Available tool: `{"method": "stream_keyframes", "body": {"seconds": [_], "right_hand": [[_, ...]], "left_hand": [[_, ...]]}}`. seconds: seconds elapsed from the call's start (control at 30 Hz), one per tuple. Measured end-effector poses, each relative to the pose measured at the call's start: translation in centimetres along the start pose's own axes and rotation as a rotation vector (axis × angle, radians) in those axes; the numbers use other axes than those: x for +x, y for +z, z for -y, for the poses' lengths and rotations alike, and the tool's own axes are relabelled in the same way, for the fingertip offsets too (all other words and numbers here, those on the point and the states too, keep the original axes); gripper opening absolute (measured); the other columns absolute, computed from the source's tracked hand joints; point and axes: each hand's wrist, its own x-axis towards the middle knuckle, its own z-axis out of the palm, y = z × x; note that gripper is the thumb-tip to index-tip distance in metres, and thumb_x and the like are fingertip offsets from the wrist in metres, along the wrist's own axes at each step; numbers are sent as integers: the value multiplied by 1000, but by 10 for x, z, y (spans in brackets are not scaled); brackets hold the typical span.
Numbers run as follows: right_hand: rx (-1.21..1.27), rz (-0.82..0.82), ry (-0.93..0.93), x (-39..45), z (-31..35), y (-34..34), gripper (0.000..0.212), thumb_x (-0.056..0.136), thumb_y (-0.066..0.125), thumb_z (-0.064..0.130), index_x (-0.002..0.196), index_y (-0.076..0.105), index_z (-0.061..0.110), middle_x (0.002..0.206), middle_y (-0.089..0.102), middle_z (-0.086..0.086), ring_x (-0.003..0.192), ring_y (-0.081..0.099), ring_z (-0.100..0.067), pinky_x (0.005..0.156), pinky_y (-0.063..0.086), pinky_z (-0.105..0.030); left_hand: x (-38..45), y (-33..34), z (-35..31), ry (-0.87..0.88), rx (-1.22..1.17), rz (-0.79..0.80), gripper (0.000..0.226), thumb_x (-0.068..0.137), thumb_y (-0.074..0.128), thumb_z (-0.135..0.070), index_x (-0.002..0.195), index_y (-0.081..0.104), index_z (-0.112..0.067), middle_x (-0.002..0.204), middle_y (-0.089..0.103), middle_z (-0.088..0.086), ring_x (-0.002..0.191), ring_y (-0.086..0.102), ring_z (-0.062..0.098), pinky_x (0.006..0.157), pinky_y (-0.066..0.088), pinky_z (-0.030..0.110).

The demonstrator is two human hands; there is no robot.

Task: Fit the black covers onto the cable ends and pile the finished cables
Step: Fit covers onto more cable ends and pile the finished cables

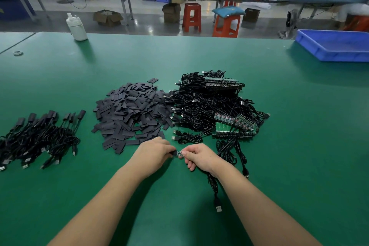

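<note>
Two hands meet low over the green bench [279,166]: the left hand [153,154] fingers pinch a black cover [174,153], the right hand [199,157] fingers pinch the small board end [180,153] of a cable [213,185] trailing under the wrist. Loose covers [129,114] lie heaped just beyond, unfinished cables [209,106] to their right, finished cables [38,138] piled far left.
</note>
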Motion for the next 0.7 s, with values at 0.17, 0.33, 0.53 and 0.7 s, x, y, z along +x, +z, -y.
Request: {"method": "stream_keyframes", "body": {"seconds": [0.17, 0.33, 0.53, 0.7], "right_hand": [[8, 3, -4, -1, 0, 1, 20, 104, 53, 19, 93, 70, 17, 71, 63, 3, 57, 59, -5, 61, 53, -20], [0, 12, -15, -1, 1, 2, 20, 103, 53, 16, 92, 70, 16, 69, 62, 2, 55, 58, -5, 58, 53, -20], [18, 4, -12, 0, 0, 2, 15, 103, 54, 14, 100, 69, 14, 74, 64, -1, 55, 58, -7, 58, 53, -22], [87, 20, -3, -1, 1, 3, 31, 103, 53, 7, 133, 57, 4, 79, 65, -5, 59, 57, -10, 57, 53, -21]], "left_hand": [[4, -4, -6, -4, 74, 46, 23, 101, 45, -38, 115, 63, -34, 106, 69, -13, 98, 62, 10, 78, 49, 27], [4, -5, -6, -31, -39, 72, 23, 100, 51, -33, 116, 67, -30, 108, 69, -9, 100, 62, 14, 87, 49, 32], [9, 2, -13, -19, -98, 88, 25, 100, 52, -29, 119, 67, -24, 105, 67, -3, 100, 60, 16, 88, 46, 30], [9, 5, -17, -22, -132, 108, 26, 100, 52, -27, 123, 65, -24, 105, 69, 1, 101, 61, 19, 89, 45, 33]]}}
